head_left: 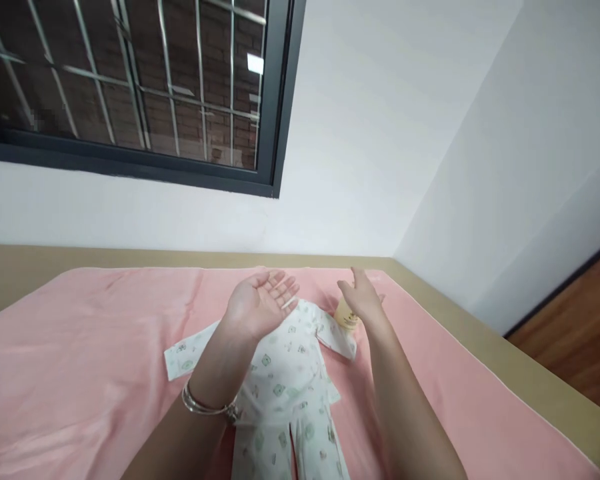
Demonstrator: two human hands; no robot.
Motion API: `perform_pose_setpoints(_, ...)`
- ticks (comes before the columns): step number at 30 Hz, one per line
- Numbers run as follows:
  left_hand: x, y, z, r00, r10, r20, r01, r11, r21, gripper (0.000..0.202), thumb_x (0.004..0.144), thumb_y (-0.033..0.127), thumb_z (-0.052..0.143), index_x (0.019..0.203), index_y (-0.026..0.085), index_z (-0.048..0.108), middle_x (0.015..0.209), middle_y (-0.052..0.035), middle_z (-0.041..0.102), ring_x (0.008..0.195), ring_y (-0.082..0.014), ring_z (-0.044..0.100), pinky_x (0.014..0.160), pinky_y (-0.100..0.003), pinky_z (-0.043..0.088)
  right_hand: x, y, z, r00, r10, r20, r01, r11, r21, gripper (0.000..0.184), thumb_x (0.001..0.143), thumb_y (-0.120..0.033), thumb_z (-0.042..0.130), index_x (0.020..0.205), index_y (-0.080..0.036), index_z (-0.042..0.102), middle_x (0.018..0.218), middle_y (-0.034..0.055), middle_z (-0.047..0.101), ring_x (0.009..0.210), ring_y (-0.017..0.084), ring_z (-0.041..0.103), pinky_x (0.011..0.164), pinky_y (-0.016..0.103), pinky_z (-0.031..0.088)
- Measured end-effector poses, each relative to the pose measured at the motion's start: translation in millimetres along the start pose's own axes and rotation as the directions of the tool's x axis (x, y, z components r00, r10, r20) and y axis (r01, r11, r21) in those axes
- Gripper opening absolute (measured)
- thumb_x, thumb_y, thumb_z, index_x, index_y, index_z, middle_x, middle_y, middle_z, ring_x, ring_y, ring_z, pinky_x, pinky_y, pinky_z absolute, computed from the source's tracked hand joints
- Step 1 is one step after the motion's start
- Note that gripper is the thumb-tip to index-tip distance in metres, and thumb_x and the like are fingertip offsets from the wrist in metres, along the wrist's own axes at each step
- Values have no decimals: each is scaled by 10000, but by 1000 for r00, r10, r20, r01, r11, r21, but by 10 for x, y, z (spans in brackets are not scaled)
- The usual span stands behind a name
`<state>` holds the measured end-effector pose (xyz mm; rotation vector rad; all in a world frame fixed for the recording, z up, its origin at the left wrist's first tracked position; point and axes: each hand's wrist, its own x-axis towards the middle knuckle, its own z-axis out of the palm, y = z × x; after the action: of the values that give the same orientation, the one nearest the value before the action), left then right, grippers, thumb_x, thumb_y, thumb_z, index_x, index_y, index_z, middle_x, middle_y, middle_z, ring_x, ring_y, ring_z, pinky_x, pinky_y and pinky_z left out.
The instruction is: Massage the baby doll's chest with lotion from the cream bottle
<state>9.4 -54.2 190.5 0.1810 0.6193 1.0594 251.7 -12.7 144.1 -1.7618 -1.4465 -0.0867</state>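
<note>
A white baby romper (285,393) with small green prints lies spread flat on a pink blanket (90,367). My left hand (260,303) hovers palm-up over the romper's collar end, fingers stretched out, holding nothing; silver bangles circle that wrist. My right hand (363,297) is held edge-on over the romper's right sleeve, fingers extended and apart. Just under it stands a small yellowish container (345,315), partly hidden by the hand; I cannot tell if the hand touches it.
The blanket covers a tan-edged surface (505,360) pushed into a corner of white walls. A dark-framed barred window (130,87) is up at the left. Wooden floor (575,347) shows at the right.
</note>
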Motion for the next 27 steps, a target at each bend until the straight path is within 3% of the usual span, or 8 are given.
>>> perform_pose_setpoints(5,-14,-136,71,997,-53,56,52,998,29,366,948,272,357,1237,162,552,1166,-130,666,1079,-204,653,947,-348,469,-406,-607,-91,942,-333,46,310,913,264,513,937,-357,483,1441,-270,449,1467,119,484,1393,345,389,1148,701,46)
perform_pose_setpoints(8,-89,-204,100,964,-96,249,85,995,53,472,964,346,288,1300,125,535,1135,-186,679,1061,-279,671,944,-422,493,-785,-762,181,864,-490,116,409,818,405,592,968,-381,479,1527,-286,310,1568,95,322,1463,349,232,1158,693,144)
perform_pose_setpoints(12,-162,-95,-3,908,-136,396,80,985,153,597,960,474,248,1343,110,526,1133,-230,679,1066,-349,669,941,-519,503,-1032,-734,602,816,-577,22,510,739,440,724,959,-413,475,1574,-262,124,1614,87,154,1474,399,85,1124,737,195)
perform_pose_setpoints(14,-181,16,-74,930,-63,363,4,987,160,588,959,470,269,1406,142,466,1197,-223,660,1114,-335,654,943,-520,515,-1115,-738,702,747,-663,47,585,690,426,748,937,-423,515,1571,-234,165,1592,120,225,1457,418,161,1114,724,249)
perform_pose_setpoints(18,-247,93,-66,945,296,136,-314,941,129,621,962,502,231,1505,212,316,1344,-179,589,1244,-281,583,932,-462,556,-1346,-851,614,641,-762,93,629,591,505,618,965,-312,485,1543,-248,275,1530,107,372,1395,370,369,1114,604,375)
perform_pose_setpoints(20,-282,-29,28,933,357,41,-359,920,154,602,966,481,224,1508,235,315,1390,-150,559,1295,-265,541,954,-433,554,-1385,-894,448,651,-755,79,581,563,588,653,963,-303,505,1553,-218,241,1568,95,291,1434,363,286,1161,575,317)
perform_pose_setpoints(23,-296,-413,145,954,298,-21,-289,940,182,545,975,423,246,1472,258,398,1401,-108,559,1340,-259,494,1031,-424,511,-1234,-869,172,753,-641,147,394,619,679,720,965,-335,521,1566,-205,146,1607,70,188,1480,327,119,1212,564,190)
perform_pose_setpoints(27,-274,-964,66,949,262,174,-301,917,260,490,960,442,390,1423,308,478,1424,-53,549,1408,-256,401,1134,-408,413,-971,-799,-36,913,-251,322,-63,693,719,574,1035,-454,299,1560,-255,175,1621,34,139,1482,265,117,1196,565,219)
